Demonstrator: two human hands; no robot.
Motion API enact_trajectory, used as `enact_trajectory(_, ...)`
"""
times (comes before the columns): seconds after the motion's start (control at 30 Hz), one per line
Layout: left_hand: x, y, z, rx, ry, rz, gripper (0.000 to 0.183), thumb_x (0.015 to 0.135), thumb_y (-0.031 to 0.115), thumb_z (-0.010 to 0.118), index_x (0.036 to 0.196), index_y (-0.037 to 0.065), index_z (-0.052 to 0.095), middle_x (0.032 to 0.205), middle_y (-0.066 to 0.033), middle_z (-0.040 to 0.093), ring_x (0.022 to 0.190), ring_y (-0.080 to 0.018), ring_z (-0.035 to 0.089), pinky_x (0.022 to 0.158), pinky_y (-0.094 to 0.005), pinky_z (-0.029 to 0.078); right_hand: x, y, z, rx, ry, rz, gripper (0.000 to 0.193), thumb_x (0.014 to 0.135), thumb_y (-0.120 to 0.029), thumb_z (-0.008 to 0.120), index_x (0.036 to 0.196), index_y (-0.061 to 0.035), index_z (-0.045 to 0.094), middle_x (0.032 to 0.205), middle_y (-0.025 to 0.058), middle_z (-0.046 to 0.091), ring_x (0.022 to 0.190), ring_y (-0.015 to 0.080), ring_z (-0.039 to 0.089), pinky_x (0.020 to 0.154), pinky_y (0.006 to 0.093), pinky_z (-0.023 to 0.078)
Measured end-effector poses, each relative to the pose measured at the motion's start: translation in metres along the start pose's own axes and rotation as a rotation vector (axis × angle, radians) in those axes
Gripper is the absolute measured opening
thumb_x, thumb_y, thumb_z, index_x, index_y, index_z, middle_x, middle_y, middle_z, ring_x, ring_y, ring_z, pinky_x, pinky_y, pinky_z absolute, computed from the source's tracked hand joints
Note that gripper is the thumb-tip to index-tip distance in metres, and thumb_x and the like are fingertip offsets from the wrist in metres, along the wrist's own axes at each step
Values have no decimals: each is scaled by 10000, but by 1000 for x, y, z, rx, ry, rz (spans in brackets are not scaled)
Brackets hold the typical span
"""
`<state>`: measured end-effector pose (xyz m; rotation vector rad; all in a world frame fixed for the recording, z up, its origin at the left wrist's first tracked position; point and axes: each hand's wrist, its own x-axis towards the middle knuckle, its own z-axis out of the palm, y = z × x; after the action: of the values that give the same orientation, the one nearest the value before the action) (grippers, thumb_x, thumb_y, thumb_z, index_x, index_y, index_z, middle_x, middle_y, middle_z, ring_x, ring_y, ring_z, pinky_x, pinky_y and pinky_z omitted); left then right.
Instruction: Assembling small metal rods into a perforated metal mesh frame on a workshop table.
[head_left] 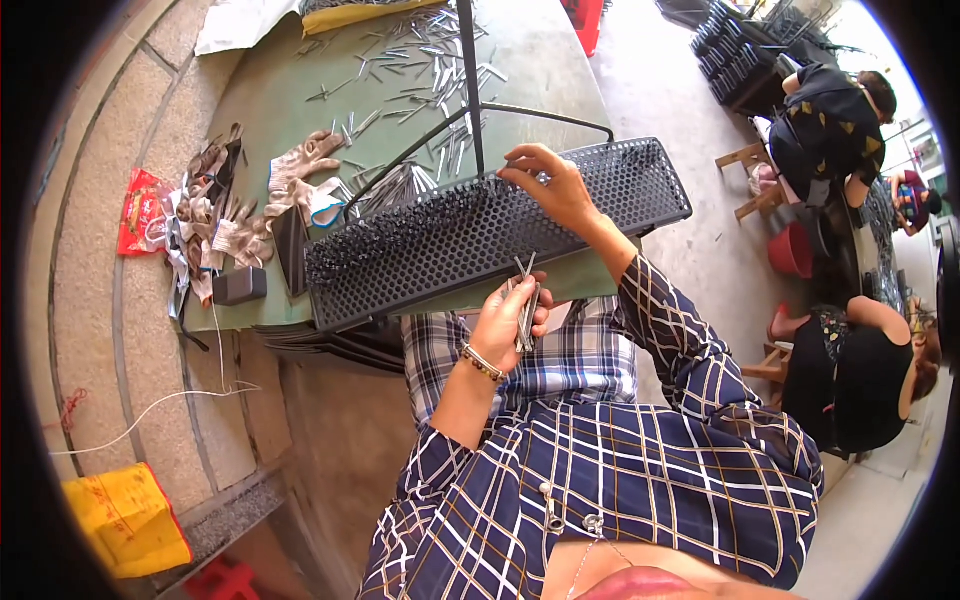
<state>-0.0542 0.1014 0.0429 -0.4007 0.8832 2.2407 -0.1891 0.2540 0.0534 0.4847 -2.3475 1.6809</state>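
Note:
A long black perforated metal tray (600, 209) lies aslant along the near edge of the green table (300, 110). Small black pieces (400, 238) are heaped along its far side and left end; their exact kind is too small to tell. In front of the tray, my left hand (497, 322) is closed around a few thin silvery metal strips (526, 325), which stick up past the fingers. Over the tray's far edge reaches my right hand (562, 192), its fingertips apart beside the black pieces. I see nothing between those fingers.
Many loose metal strips (440, 75) are scattered across the table beyond a black metal frame (470, 90). Work gloves (300, 165), a red packet (143, 212) and a dark box (240, 286) sit at the left. Two people (825, 125) work at the right near a red bucket (790, 250).

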Motion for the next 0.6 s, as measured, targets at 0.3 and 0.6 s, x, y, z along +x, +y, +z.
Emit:
enact_trajectory(0.3, -2, 6, -3, 1, -25, 11, 231, 950, 200, 497, 1110, 40, 547, 820, -42, 583, 597, -70, 482, 461, -187, 386, 7, 4, 7, -62, -69, -68, 224, 856, -103, 637, 1054, -27, 565, 904, 79, 694, 899, 141, 659, 754, 263, 499)
enact_trajectory(0.6, -1, 7, -9, -29, -36, 2, 228, 950, 187, 494, 1110, 35, 551, 821, -44, 584, 602, -72, 482, 460, -186, 388, 9, 1, 8, -56, -116, -99, 204, 856, -101, 636, 1028, -19, 562, 919, 98, 683, 903, 160, 664, 737, 264, 506)
